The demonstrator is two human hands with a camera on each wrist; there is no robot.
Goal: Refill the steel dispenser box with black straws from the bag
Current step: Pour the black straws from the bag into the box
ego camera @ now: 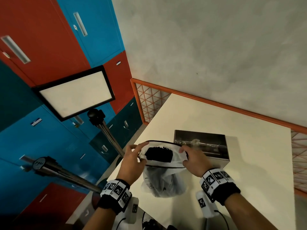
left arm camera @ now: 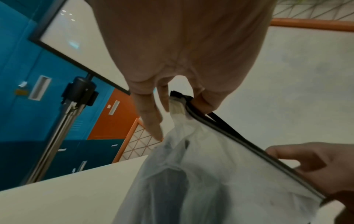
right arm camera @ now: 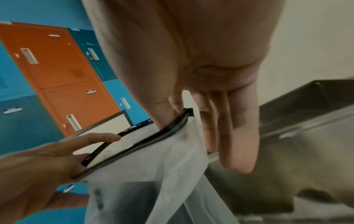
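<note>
Step in hand, as judged: opening the bag [ego camera: 163, 165] to reach the straws [ego camera: 158, 154]; no refilling begun.

Bag held upright above the tabletop [ego camera: 249, 163], near its front edge, lower part apparently resting on it. Mouth spread between both hands, black zip strip parted into a loop. Straws standing bundled inside, black ends showing at the mouth.

Left hand [ego camera: 132, 161]: thumb and fingers [left arm camera: 203, 103] pinching the left end of the strip, forefinger extended. Right hand [ego camera: 193, 159]: thumb and forefinger pinching the right end, the other fingers [right arm camera: 243, 136] straight and loose beside the film.

Box [ego camera: 201, 147] on the tabletop just behind the bag, towards the far edge, steel face towards the hands. Whether the lid is open: cannot tell.

Next move, as judged: one hand to keep the mouth spread, the other to release, reach in and grip a bundle of straws by the upper ends, then lift straight out. Thin film likely to cling and collapse if both ends are let go.
</note>
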